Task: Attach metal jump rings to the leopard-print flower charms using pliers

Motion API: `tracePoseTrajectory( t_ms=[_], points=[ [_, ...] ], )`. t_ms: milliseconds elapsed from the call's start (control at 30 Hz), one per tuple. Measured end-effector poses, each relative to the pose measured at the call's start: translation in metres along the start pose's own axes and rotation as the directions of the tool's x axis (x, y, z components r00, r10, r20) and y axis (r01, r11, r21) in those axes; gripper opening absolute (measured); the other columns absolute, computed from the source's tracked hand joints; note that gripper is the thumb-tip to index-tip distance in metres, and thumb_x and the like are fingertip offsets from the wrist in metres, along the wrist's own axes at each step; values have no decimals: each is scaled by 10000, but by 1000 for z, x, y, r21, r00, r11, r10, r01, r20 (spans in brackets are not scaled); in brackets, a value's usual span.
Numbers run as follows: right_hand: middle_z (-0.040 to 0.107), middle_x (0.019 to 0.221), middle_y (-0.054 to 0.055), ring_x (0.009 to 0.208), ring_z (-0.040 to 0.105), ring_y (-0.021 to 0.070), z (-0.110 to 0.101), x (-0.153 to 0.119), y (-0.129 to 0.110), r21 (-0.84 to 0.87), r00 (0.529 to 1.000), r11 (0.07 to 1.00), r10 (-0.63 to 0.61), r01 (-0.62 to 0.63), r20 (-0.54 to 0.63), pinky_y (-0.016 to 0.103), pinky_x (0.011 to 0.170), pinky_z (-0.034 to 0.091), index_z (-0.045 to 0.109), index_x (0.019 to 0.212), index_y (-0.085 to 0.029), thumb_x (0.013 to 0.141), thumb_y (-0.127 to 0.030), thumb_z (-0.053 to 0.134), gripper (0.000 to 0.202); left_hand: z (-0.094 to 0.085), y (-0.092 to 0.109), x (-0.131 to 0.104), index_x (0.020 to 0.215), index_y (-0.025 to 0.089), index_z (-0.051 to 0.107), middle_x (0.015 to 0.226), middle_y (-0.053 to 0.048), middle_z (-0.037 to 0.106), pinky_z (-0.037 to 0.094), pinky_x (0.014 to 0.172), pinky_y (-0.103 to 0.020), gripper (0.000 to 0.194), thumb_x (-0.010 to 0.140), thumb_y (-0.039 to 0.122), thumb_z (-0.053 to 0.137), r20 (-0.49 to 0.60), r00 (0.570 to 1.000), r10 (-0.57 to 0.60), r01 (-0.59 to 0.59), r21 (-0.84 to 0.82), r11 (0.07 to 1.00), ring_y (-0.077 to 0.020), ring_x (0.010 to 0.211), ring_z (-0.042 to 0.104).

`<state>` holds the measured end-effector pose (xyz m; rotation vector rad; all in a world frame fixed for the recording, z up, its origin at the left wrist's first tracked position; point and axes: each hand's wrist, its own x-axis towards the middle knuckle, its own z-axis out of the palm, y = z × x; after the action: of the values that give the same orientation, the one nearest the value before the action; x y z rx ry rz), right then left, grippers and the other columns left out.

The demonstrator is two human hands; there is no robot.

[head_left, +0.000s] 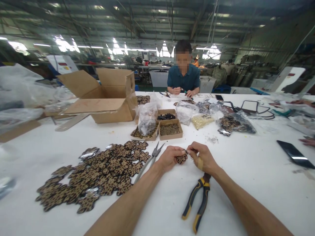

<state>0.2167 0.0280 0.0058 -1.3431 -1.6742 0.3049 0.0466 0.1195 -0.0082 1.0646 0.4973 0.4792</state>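
Observation:
My left hand [171, 158] is closed on a small leopard-print patch [181, 158], holding it above the white table. Close against the patch's upper edge, my right hand [202, 158] pinches with thumb and finger; whatever sits in that pinch is too small to name. A tan strip wraps one of its fingers. Below it lie pliers [196, 200] with black and yellow handles, their jaws partly hidden by the hand. Grey long-nosed pliers [153, 157] rest beside my left wrist. Left of them spreads a heap of leopard-print patches [105, 170], some showing shiny silver backing.
Small cardboard trays [169, 129] of metal pieces stand ahead, with a clear plastic bag [147, 118] over one. A large open carton [110, 109] is at the back left. A black phone [294, 153] lies at right. Across the table, a co-worker [184, 77] handles a tool.

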Motion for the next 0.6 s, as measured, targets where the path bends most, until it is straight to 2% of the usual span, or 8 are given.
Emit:
tracePoseTrajectory(
  t_ms=[267,467,600],
  points=[
    [611,785,38,683,560,168,1,0,1,-60,998,996,-68,68,1,284,659,453,661,864,-200,918,-196,545,128,0,2,1,737,77,683,647,-72,653,363,491,-236,261,715,323,767,17,1000,24,-24,22,999,-114,525,536],
    [606,811,44,722,566,175,0,1,6,-94,994,989,-108,111,32,285,679,449,649,868,-203,917,-164,522,142,0,4,0,787,83,676,721,-99,694,465,532,-284,255,753,324,750,69,998,-10,8,33,999,-157,535,608],
    [600,802,44,717,563,179,-2,2,6,-102,993,988,-110,113,35,289,671,441,663,877,-207,919,-161,510,165,-1,4,-1,810,73,678,729,-111,699,475,537,-278,288,759,341,770,62,998,-24,21,44,999,-150,537,610]
  ],
)
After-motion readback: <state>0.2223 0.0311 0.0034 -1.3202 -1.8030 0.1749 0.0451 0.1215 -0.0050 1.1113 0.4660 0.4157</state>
